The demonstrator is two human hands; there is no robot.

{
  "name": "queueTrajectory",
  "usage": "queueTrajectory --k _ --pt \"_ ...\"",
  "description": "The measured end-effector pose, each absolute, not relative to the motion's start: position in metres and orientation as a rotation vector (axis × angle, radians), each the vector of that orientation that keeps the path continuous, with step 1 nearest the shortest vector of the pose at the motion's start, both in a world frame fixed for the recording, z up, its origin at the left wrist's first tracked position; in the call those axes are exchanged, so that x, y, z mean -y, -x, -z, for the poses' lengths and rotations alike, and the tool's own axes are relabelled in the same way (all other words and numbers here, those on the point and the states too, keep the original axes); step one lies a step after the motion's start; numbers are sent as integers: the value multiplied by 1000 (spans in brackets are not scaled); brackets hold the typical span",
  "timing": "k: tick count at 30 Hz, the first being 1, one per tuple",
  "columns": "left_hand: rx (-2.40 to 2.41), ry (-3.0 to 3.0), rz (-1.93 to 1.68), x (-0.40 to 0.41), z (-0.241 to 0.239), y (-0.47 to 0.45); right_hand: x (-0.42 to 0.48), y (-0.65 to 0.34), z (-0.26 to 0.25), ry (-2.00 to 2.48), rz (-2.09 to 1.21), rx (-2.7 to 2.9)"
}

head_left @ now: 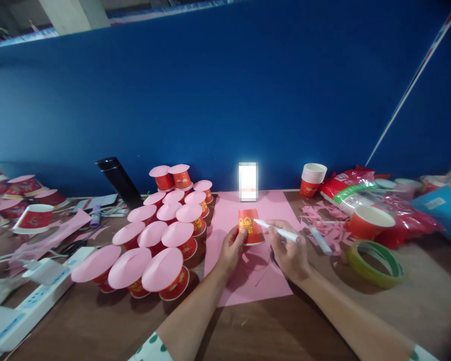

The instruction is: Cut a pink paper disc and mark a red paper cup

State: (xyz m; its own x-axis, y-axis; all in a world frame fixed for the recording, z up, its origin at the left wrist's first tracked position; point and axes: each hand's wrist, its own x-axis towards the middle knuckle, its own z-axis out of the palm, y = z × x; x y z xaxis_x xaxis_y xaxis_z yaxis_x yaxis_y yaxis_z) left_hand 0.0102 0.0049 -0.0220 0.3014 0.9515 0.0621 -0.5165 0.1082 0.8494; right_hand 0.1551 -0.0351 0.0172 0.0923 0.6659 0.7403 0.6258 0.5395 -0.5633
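My left hand point(231, 248) is closed around a red paper cup point(251, 226) that stands upside down on a pink paper sheet point(248, 281). My right hand point(289, 253) grips a white pen point(276, 230), its tip touching the right side of the cup. Both hands rest over the middle of the pink sheet, on a brown table point(97, 326).
Several red cups with pink paper discs point(161, 268) stand in rows to the left. A black flask point(118, 180), a white power strip point(26, 301), a glowing phone point(248, 181), a cup stack point(312, 179), an open cup point(369, 220), a green tape roll point(376, 260), pink scraps and plastic bags surround them.
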Motion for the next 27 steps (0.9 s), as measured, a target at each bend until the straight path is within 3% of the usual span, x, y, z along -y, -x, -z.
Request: queueTrajectory --k 27 --pt "-612 -934 -1176 -4 21 -11 37 -154 -16 1131 -76 1586"
